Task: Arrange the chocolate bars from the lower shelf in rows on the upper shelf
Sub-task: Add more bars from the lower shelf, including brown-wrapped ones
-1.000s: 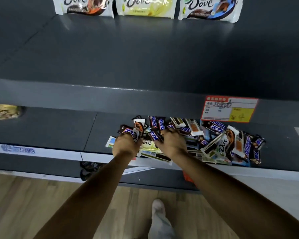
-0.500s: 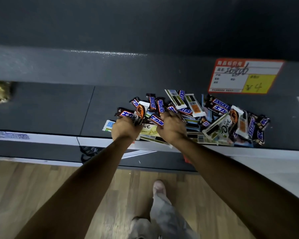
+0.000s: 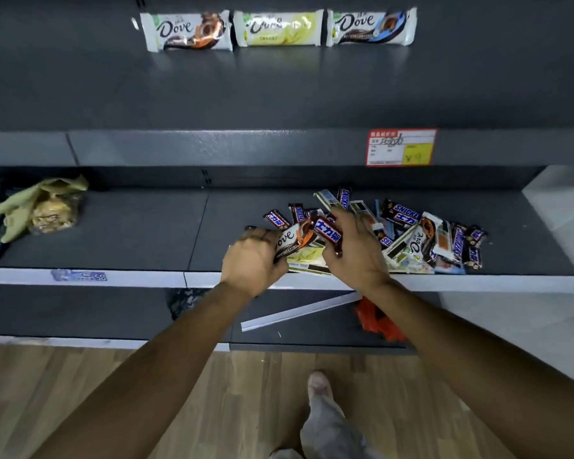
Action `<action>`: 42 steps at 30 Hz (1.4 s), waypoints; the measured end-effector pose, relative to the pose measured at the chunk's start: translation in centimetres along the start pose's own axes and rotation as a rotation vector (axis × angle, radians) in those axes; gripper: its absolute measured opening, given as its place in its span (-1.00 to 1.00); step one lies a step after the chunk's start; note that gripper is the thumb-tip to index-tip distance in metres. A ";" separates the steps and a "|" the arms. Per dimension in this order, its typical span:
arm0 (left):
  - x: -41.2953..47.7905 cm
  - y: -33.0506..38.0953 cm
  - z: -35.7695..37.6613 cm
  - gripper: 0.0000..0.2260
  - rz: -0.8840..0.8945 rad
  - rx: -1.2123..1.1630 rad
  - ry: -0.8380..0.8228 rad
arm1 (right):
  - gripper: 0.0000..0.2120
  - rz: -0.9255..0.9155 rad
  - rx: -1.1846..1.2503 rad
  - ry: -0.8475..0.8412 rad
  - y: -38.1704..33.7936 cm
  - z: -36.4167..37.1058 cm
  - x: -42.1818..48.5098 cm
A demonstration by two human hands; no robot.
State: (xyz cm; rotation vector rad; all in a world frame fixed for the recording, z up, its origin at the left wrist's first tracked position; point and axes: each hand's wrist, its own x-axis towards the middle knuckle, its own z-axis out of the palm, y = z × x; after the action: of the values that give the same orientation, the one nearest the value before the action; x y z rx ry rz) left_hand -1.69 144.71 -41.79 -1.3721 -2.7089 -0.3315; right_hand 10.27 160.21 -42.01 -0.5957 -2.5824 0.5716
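3 Dove bars (image 3: 278,28) lie in 1 row at the back of the upper shelf (image 3: 279,91). 1 heap of loose bars (image 3: 428,236), too tangled to count, sits on the lower shelf (image 3: 130,233). The left hand (image 3: 252,260) grips 1 white Dove bar (image 3: 287,240); the right hand (image 3: 355,250) holds 1 Snickers bar (image 3: 327,230). 0.5 s ago both hands were pressed into the heap; now they are raised just above it
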 end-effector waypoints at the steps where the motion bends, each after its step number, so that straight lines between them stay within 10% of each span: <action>1: -0.5 0.1 -1.0 -0.62 0.056 0.000 0.030 | -0.52 -0.030 -0.015 0.043 -0.5 -1.0 -0.3; 17: 0.7 1.0 -16.7 -0.66 0.484 0.139 0.651 | -0.62 -0.203 0.066 0.506 -9.2 -15.2 2.8; 42: 14.5 -14.2 -21.4 -0.61 0.289 0.168 0.305 | -0.67 -0.263 -0.121 0.155 -11.1 -12.1 19.9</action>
State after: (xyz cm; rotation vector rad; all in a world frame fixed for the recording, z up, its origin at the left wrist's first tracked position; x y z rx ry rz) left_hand -22.16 142.99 -20.59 -1.4982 -2.2060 -0.2567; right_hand -3.61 164.31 -20.63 -0.3155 -2.5053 0.2725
